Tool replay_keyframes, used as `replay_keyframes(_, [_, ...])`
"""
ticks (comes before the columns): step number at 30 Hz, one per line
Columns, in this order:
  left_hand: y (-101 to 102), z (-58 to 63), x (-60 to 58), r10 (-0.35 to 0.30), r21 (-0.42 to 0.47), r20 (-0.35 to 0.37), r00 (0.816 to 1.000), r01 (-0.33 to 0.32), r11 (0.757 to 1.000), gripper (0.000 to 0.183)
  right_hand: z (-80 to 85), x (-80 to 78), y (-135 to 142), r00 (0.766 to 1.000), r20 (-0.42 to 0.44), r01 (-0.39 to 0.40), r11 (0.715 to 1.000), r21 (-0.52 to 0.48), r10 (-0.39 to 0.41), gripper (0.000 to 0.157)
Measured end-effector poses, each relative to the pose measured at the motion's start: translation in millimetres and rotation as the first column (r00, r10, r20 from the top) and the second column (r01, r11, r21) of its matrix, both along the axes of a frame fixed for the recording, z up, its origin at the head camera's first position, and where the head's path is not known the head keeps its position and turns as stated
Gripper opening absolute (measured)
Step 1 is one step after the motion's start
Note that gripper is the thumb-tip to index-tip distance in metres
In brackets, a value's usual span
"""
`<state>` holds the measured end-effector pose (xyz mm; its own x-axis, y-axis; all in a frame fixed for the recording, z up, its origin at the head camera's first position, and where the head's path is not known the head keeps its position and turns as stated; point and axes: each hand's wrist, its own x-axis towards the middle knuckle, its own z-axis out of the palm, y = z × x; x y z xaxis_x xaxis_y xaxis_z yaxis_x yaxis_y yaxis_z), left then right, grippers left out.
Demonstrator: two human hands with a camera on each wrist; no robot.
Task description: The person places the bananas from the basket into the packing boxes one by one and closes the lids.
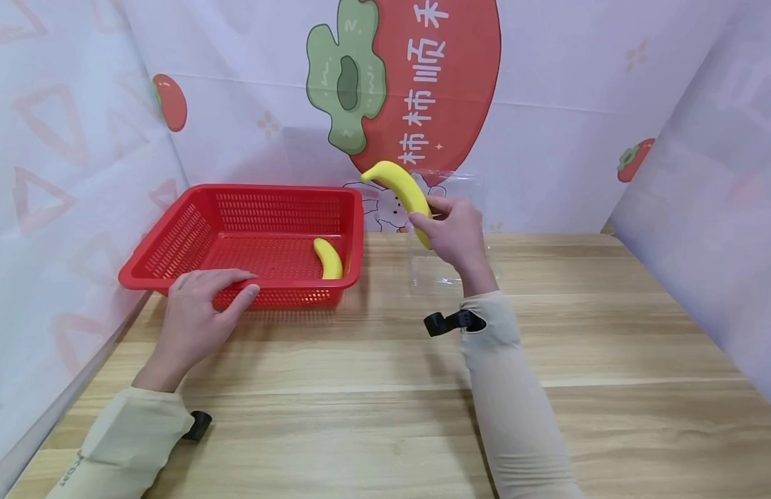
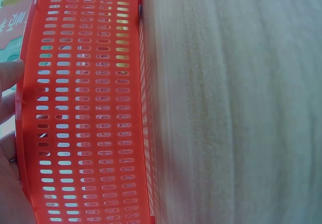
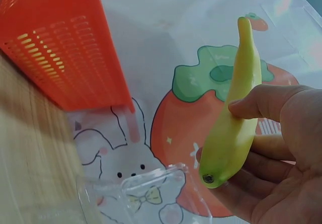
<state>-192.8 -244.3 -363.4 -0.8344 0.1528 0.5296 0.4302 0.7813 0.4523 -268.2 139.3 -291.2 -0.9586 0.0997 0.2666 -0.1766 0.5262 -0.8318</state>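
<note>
A red plastic basket (image 1: 273, 283) with slotted walls stands on the left of the table. My left hand (image 1: 201, 308) holds its front rim, fingers over the edge; in the left wrist view the fingers (image 2: 9, 75) show only partly beside the rim. One yellow banana (image 1: 328, 260) lies inside at the basket's right end. To the right of the basket, my right hand (image 1: 455, 232) grips another banana (image 3: 234, 118) in the air, thumb on one side and fingers on the other. Its stem points up and left in the head view.
Behind and below the right hand stands a clear plastic container (image 1: 438, 274) with its lid raised, close to the back wall cloth (image 1: 548, 159). The wooden table (image 1: 360, 416) reaches to printed cloth on the left and right sides.
</note>
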Motion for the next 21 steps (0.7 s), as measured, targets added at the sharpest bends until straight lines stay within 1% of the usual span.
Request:
replay_keyframes(11, [-0.1,0.4,0.9,0.016,-0.014,0.029,0.999,-0.015,1.0,0.034,-3.2,2.7,27.5,0.998,0.014,0.053,0.998,0.042,-0.054,0.05])
replay_keyframes(21, [1.8,0.4,1.3,0.013,-0.014,0.027,1.0,-0.013,1.0,0.033,-3.1,6.6,51.8,0.996,0.018,0.084,0.994,0.076,-0.086,0.051])
